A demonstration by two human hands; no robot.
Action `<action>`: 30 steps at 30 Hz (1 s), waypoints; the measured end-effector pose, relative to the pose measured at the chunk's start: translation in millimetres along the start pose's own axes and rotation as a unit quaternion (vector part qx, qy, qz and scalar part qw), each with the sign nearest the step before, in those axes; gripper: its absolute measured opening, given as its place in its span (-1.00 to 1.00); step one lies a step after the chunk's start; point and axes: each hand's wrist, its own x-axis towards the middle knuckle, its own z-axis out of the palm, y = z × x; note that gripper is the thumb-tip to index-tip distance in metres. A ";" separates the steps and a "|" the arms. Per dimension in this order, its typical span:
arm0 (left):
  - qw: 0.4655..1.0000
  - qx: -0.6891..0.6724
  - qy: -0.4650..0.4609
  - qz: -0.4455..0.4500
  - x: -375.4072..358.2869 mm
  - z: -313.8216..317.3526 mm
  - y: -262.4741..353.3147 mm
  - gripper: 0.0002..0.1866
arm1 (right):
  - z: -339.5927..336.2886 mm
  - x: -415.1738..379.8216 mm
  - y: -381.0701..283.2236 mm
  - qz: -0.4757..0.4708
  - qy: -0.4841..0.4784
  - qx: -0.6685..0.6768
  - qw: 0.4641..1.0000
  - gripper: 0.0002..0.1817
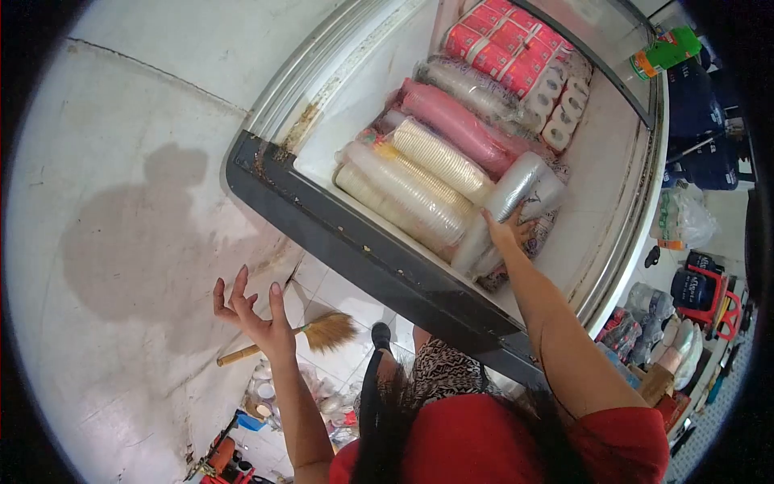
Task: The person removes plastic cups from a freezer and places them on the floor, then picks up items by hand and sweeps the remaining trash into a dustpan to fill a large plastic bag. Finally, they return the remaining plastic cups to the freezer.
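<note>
My right hand (513, 231) reaches into a white chest freezer (609, 234). Its thumb and fingers straddle a sleeve of clear plastic cups (520, 184), and a second clear sleeve lies under the fingers. To the left, sleeves of ribbed cream cups (442, 159) and clear lids or cups (407, 189) lie side by side in plastic wrap. Beyond them is a long pink wrapped pack (459, 121). My left hand (262, 319) hangs in the air outside the freezer, fingers spread and nothing in them.
Red wrapped packs (500, 44) and toilet rolls (556, 105) fill the freezer's far end. Its dark front edge (347, 242) stands before me. A broom (326, 332) lies on the tiles at left. Bagged goods (645, 315) and a green container (673, 50) are at right.
</note>
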 end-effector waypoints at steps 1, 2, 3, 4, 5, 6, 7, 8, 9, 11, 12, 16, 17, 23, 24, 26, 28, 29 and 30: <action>1.000 -0.013 -0.002 -0.016 -0.1 -1.8 -1.9 -0.59 | 0.6 4.6 1.2 0.000 -0.009 0.013 1.000 0.12; 0.999 -0.026 -0.002 -0.033 -0.8 -4.3 -3.5 -0.59 | 0.7 8.1 1.2 0.000 -0.019 0.025 1.000 0.13; 0.999 -0.026 0.002 -0.037 -1.5 -6.6 -3.7 -0.59 | 0.0 10.0 -1.0 -0.005 -0.018 0.023 1.000 0.13; 0.999 -0.034 0.015 -0.033 -1.4 -8.6 -2.7 -0.59 | -0.8 11.6 -5.4 0.007 0.019 0.043 0.999 0.19; 0.998 -0.041 0.029 -0.030 -1.9 -11.9 -2.6 -0.59 | -1.7 12.5 -10.4 0.017 0.054 0.062 0.996 0.25; 0.998 -0.038 0.039 -0.037 -3.0 -15.4 -4.4 -0.59 | -5.4 17.1 -18.1 0.006 0.052 0.058 0.997 0.25; 0.999 -0.034 0.034 -0.025 -3.4 -18.7 -6.9 -0.58 | -12.4 25.4 -28.5 0.047 0.031 0.114 0.992 0.29; 0.999 -0.031 0.032 -0.015 -3.6 -22.4 -9.3 -0.56 | -22.5 32.3 -34.6 0.055 0.019 0.139 0.989 0.32; 0.998 -0.040 0.041 -0.016 -4.3 -26.1 -9.6 -0.56 | -32.4 39.0 -40.3 0.064 0.007 0.163 0.984 0.34; 0.999 -0.029 0.035 -0.015 -7.8 -35.0 -18.2 -0.56 | -56.7 64.5 -55.1 -0.084 0.073 0.280 0.954 0.19; 0.998 -0.046 0.030 -0.013 -12.2 -34.2 -29.4 -0.58 | -68.5 81.5 -62.2 -0.258 -0.037 0.401 0.878 -0.02; 0.978 -0.140 -0.084 -0.128 -57.3 -32.9 -94.4 -0.66 | -143.8 -88.7 -110.5 -0.196 -0.290 0.567 0.745 -0.48; 0.978 -0.091 -0.118 -0.148 -80.5 -31.2 -114.2 -0.68 | -142.8 -130.6 -121.0 -0.141 -0.289 0.599 0.733 -0.52; 0.906 0.024 -0.131 -0.403 -245.0 -57.2 -198.3 -0.67 | -77.8 -248.2 -156.9 -0.286 -0.571 0.434 0.636 -0.55; 0.887 0.019 -0.117 -0.446 -281.6 -78.7 -202.7 -0.71 | -62.3 -269.1 -148.5 -0.287 -0.593 0.426 0.620 -0.55; 0.823 0.005 -0.121 -0.555 -337.0 -104.1 -226.2 -0.73 | -18.2 -312.4 -147.1 -0.334 -0.652 0.330 0.596 -0.57; 0.772 0.000 -0.114 -0.625 -392.6 -125.3 -242.1 -0.72 | 22.9 -369.6 -132.3 -0.341 -0.658 0.270 0.615 -0.59; 0.749 0.024 -0.072 -0.658 -426.0 -127.2 -253.1 -0.70 | 42.5 -396.8 -120.9 -0.323 -0.675 0.248 0.615 -0.59; 0.722 0.048 -0.033 -0.690 -454.5 -131.3 -257.5 -0.68 | 61.7 -420.6 -107.2 -0.303 -0.691 0.226 0.617 -0.59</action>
